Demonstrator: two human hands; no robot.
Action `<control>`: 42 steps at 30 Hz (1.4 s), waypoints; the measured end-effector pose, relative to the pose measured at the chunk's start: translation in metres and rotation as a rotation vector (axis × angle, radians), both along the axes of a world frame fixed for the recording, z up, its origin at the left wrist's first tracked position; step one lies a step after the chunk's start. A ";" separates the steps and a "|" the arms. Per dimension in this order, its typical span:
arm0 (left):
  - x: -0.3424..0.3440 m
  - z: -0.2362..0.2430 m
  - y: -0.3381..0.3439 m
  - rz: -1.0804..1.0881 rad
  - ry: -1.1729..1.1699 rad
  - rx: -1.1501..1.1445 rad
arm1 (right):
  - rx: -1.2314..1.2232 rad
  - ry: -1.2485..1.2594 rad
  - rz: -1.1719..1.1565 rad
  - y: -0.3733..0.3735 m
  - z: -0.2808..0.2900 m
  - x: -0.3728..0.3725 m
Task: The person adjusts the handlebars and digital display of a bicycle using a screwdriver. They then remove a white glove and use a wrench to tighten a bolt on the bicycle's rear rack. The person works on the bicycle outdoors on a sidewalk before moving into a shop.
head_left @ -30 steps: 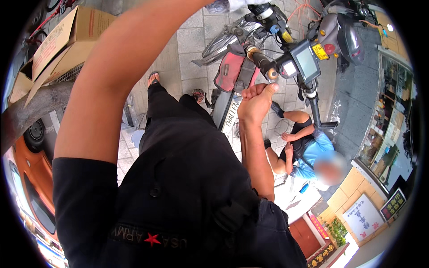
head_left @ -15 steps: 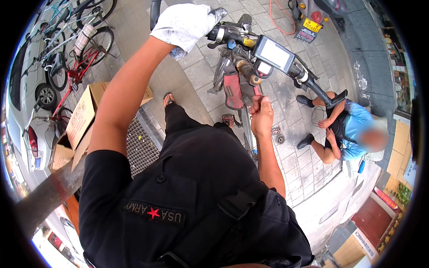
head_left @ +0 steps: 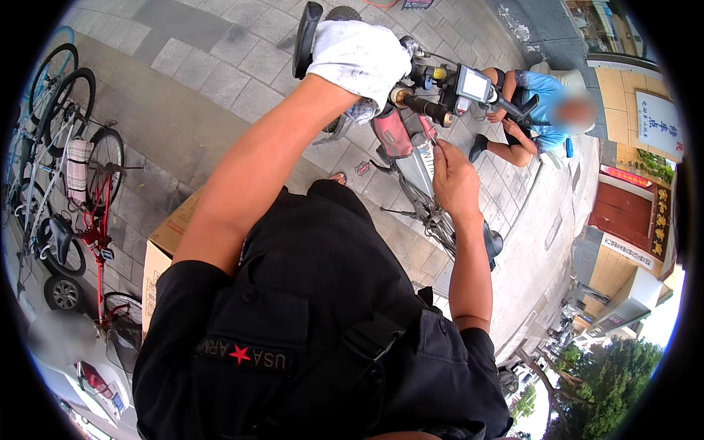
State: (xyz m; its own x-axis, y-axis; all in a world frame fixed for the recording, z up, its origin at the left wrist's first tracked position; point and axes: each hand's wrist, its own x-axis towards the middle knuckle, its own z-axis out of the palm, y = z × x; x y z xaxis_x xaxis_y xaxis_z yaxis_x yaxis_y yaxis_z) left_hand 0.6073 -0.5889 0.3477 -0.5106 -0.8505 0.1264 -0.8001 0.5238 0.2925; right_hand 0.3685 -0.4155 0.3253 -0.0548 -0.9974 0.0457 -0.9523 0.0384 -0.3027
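Observation:
My left hand (head_left: pixel 359 60), in a white work glove smudged dark, is closed around the left side of a bicycle handlebar (head_left: pixel 506 103); its fingers are mostly hidden. A black bar end (head_left: pixel 306 40) sticks out beside the glove. My bare right hand (head_left: pixel 455 172) is held in a pinch above the bicycle frame (head_left: pixel 424 163), with a small dark tip at the fingers that I cannot make out. Close by hangs a red and grey frame bag (head_left: pixel 393 133). A display unit (head_left: pixel 473 84) sits on the handlebar, near a black and bronze stem (head_left: pixel 422 106).
On the right a seated person in a blue shirt (head_left: pixel 539 92) is close to the handlebar's far end. A cardboard box (head_left: pixel 163 253) stands left of me. Beyond it are a red bicycle (head_left: pixel 95 235) and several others. A tree (head_left: pixel 609 381) shows at lower right.
The view has swung round, so the bicycle and the seated person appear differently placed. My left hand stays on the handlebar. My right hand remains pinched near the frame, now turned back-of-hand up.

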 end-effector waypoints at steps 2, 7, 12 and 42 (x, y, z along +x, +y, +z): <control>0.008 0.002 0.002 -0.046 0.045 -0.010 | 0.069 0.148 -0.033 -0.005 0.004 0.006; 0.019 -0.007 0.001 -0.087 0.069 -0.080 | 0.076 0.371 0.021 -0.019 0.005 0.014; 0.020 -0.006 0.003 -0.115 0.085 -0.104 | 0.149 0.433 -0.007 -0.026 0.006 0.017; 0.021 -0.010 -0.004 -0.088 0.230 -0.045 | 0.651 0.739 -0.070 -0.103 0.030 0.066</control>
